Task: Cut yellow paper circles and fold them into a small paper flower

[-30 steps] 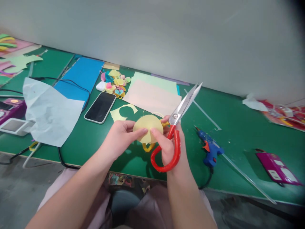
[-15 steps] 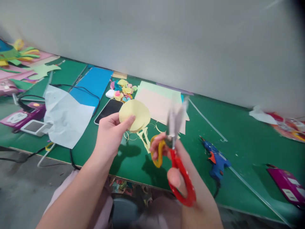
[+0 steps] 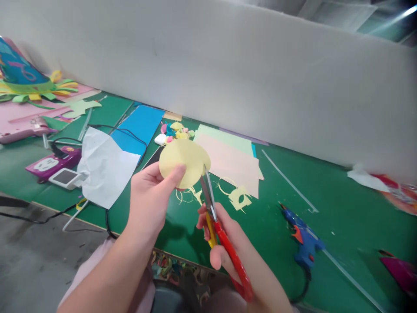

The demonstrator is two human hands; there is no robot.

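Note:
My left hand point(image 3: 151, 193) pinches pale yellow round pieces point(image 3: 177, 158) between thumb and fingers, held up over the table. They look like thin foam or paper, and more than one layer shows at the right side. Fingers of my right hand point(image 3: 224, 232) are through the handles of a pair of scissors point(image 3: 224, 239), one handle red and the other yellow. The tips of the blades touch the right edge of the yellow pieces. Beneath them lie thin yellow offcuts point(image 3: 241, 198) on the green table point(image 3: 260, 234).
Pink and pale green sheets point(image 3: 228, 161) lie behind my hands, beside small colourful curled pieces point(image 3: 176, 130). A blue glue gun point(image 3: 302, 239) rests at the right. Leftward are a crumpled white sheet point(image 3: 106, 167), a purple power strip point(image 3: 54, 163), cords and a blue fringed hat point(image 3: 24, 69).
The scissors have swung from upright beside the yellow pieces to their right edge, and the blades have come closer together. My left hand keeps its pinch. The camera view has shifted.

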